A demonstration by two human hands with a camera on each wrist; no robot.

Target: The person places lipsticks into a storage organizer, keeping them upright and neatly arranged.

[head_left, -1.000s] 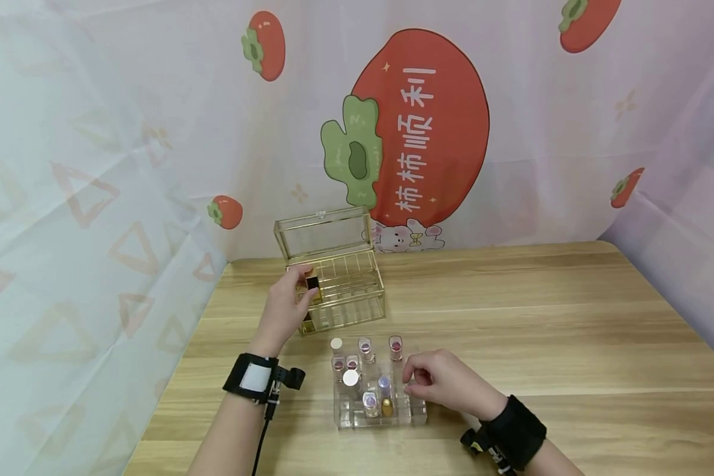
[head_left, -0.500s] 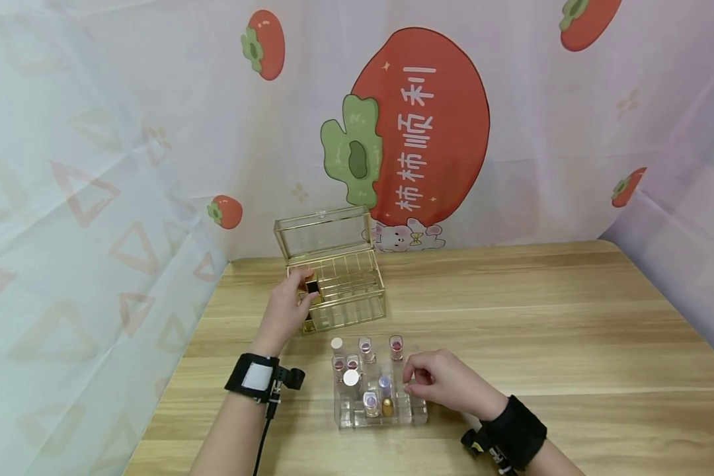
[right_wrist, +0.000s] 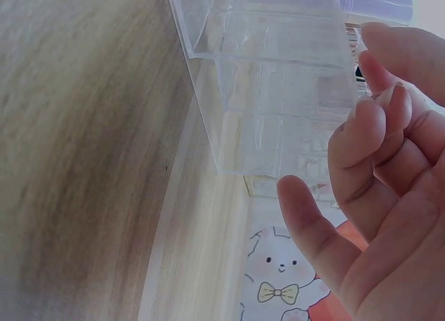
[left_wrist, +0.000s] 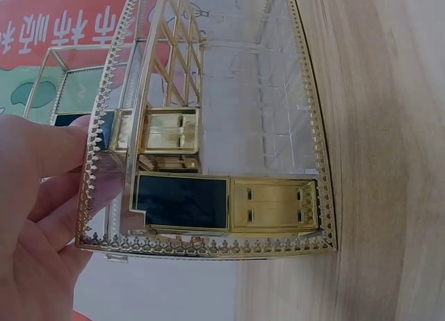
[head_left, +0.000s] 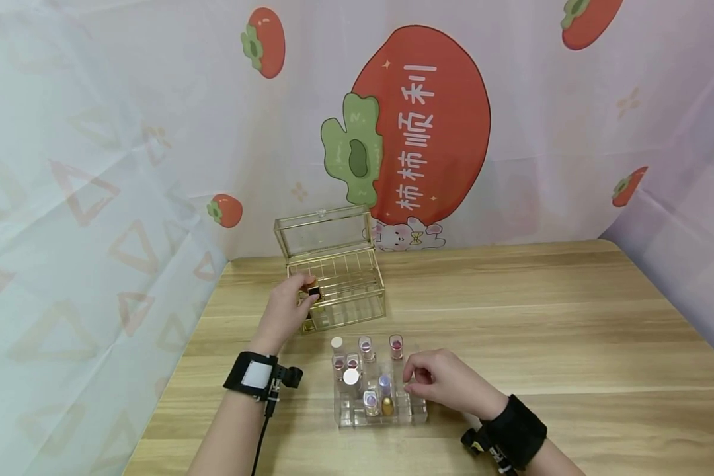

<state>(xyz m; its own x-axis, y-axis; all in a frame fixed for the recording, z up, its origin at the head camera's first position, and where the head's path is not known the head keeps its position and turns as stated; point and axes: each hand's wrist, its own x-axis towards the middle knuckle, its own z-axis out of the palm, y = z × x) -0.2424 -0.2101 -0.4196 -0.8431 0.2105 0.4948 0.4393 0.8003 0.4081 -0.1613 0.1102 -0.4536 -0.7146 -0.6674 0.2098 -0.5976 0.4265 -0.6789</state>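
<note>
My left hand (head_left: 282, 307) pinches a black-and-gold lipstick (head_left: 315, 292) between thumb and fingers. The lipstick stands upright, its lower gold part inside the gold-framed glass box (head_left: 348, 302), near the box's left end. Through the glass in the left wrist view, a second black-and-gold lipstick (left_wrist: 182, 201) stands in the corner beside it. The box's glass lid (head_left: 323, 233) is tipped back. My right hand (head_left: 443, 382), fingers loosely bent and holding nothing, is beside the right side of a clear stepped stand (head_left: 418, 414); whether it touches the stand I cannot tell.
Several lipsticks stand in the clear stand, among them a clear-capped red one (head_left: 396, 347), a white-topped one (head_left: 351, 377) and a gold one (head_left: 387, 406). A printed cloth (head_left: 529, 132) hangs behind the wooden table (head_left: 541, 317).
My left hand has moved down a little, and the lipstick in it has sunk lower into the box. The right hand has stayed in place.
</note>
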